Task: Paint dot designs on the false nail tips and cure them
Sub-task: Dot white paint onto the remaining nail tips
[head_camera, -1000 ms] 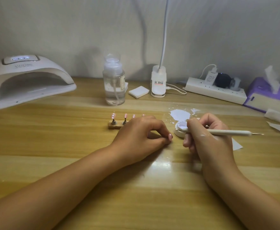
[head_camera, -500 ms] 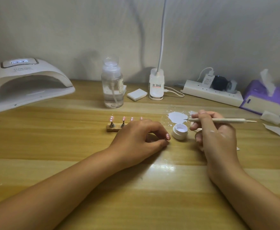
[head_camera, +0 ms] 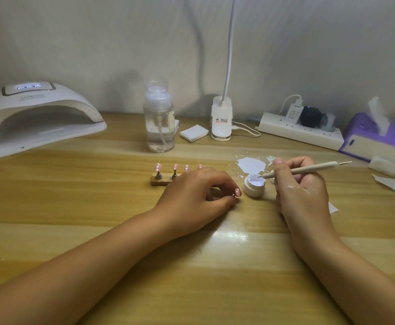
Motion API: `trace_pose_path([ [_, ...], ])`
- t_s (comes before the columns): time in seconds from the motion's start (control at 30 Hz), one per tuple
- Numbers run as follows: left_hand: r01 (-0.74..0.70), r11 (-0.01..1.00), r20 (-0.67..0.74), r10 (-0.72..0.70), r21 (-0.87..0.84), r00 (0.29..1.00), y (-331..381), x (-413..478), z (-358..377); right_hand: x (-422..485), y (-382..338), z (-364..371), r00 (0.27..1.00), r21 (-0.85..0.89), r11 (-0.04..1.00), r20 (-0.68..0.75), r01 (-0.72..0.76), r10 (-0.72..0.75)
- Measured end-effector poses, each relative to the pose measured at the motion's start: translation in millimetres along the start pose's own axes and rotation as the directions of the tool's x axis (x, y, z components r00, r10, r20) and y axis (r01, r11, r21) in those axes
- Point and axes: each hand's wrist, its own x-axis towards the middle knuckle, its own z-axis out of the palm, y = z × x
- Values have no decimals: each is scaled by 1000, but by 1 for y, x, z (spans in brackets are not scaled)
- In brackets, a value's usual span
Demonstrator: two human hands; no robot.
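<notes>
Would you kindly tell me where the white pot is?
Head view: the pot stands on the table right of centre, between the left hand and right hand, in front of the white smear.

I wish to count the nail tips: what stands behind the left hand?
Behind the left hand stands a wooden holder with pink nail tips. Four tips show, two only above the knuckles. The holder's right part is covered, so more tips may be hidden.
</notes>
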Motion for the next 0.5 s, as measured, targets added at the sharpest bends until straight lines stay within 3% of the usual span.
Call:
trace_pose_path([
  [0.5,31,999,2,-31,39,1000,1,0,1,-4,-1,1,995,-126,988,45,88,-83],
])
